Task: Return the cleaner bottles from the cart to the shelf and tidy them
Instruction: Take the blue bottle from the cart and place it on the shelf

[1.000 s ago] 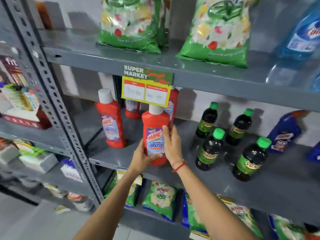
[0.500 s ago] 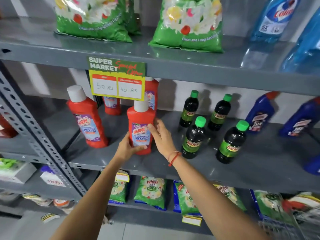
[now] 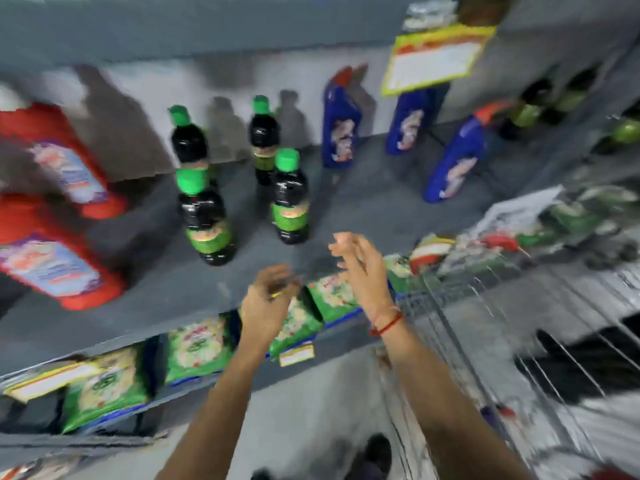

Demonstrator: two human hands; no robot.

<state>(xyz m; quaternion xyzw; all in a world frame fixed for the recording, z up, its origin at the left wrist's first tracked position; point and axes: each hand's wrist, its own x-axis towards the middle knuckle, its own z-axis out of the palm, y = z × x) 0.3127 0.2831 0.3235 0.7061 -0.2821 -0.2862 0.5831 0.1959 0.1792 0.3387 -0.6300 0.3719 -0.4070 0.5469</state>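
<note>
The view is blurred by motion. Two red cleaner bottles (image 3: 52, 258) stand on the grey shelf (image 3: 363, 209) at the far left. Several dark bottles with green caps (image 3: 204, 220) stand mid-shelf, and blue bottles (image 3: 341, 129) stand further right. My left hand (image 3: 268, 303) hangs in front of the shelf's front edge, fingers loosely curled, holding nothing. My right hand (image 3: 362, 268) is beside it with fingers spread, empty, a red thread on its wrist. Neither hand touches a bottle.
A wire cart (image 3: 502, 306) stands at the right, with packets and a red-capped item inside. Green detergent packets (image 3: 194, 348) fill the lower shelf. A yellow price sign (image 3: 433, 60) hangs from the upper shelf. A shoe (image 3: 377, 452) shows on the floor.
Both hands have let go of the red bottle and drawn back from the shelf. The view has swung right and down, bringing the cart into sight.
</note>
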